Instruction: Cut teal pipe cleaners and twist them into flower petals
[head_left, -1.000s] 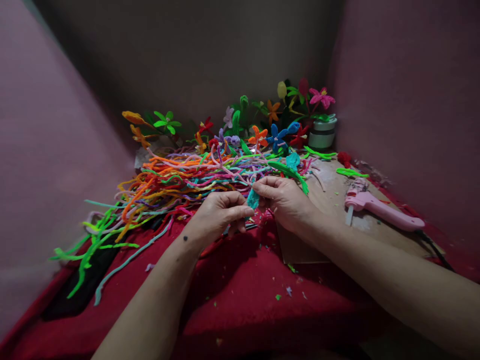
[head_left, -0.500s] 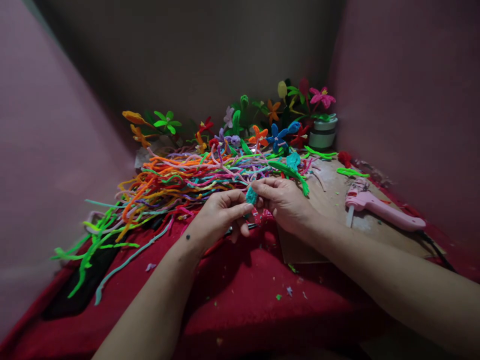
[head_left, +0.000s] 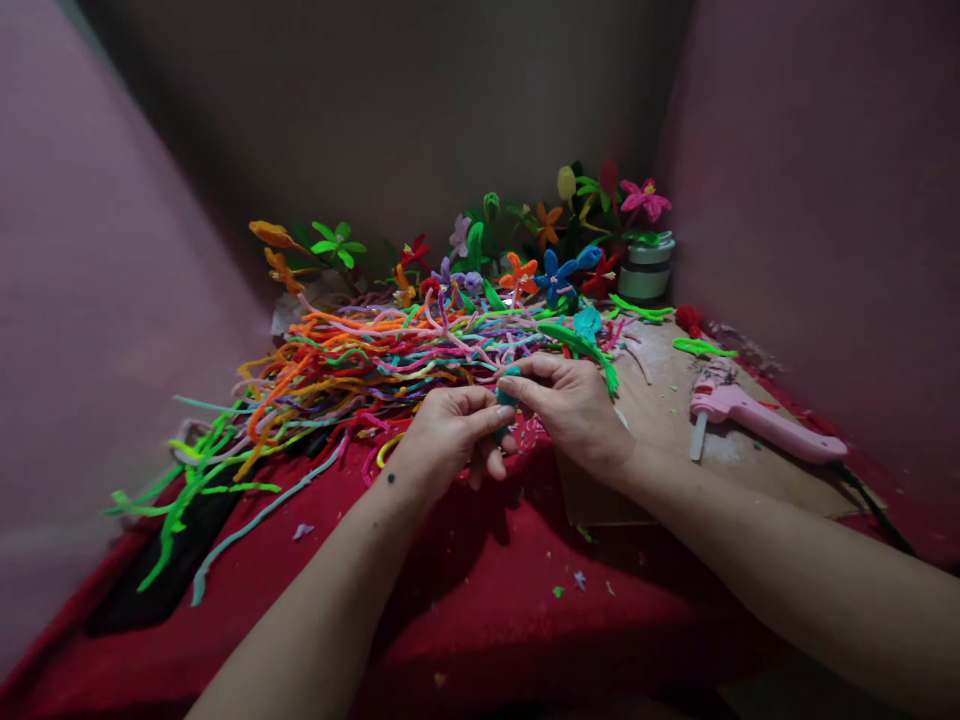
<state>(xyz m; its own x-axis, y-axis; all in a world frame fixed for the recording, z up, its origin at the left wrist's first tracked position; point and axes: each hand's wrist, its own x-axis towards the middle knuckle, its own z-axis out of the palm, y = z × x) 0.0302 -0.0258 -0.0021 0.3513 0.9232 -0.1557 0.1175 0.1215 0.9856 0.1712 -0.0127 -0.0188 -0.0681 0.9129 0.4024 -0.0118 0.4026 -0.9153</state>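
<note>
Between my two hands is a small teal pipe cleaner piece (head_left: 507,392), mostly covered by fingers, so its full shape is hidden. My left hand (head_left: 459,428) pinches its lower end between thumb and forefinger. From the right, my right hand (head_left: 574,405) grips the upper end with thumb and fingertips. Just behind the hands spreads a thick heap of many-coloured pipe cleaners (head_left: 352,365). A green pipe cleaner leaf (head_left: 577,343) and a turquoise fuzzy piece (head_left: 587,322) lie beyond my right hand.
A pink glue gun (head_left: 765,415) rests on a cardboard sheet (head_left: 652,400) at the right, its cord trailing off. Pipe cleaner flowers (head_left: 555,272) stand along the back, by a pale jar (head_left: 646,268). A dark flat object (head_left: 161,570) lies at left on the red cloth (head_left: 525,620).
My right fingers have closed further over the teal piece, so less of it shows. The left hand has shifted slightly right. A yellow loop now shows beside the left wrist.
</note>
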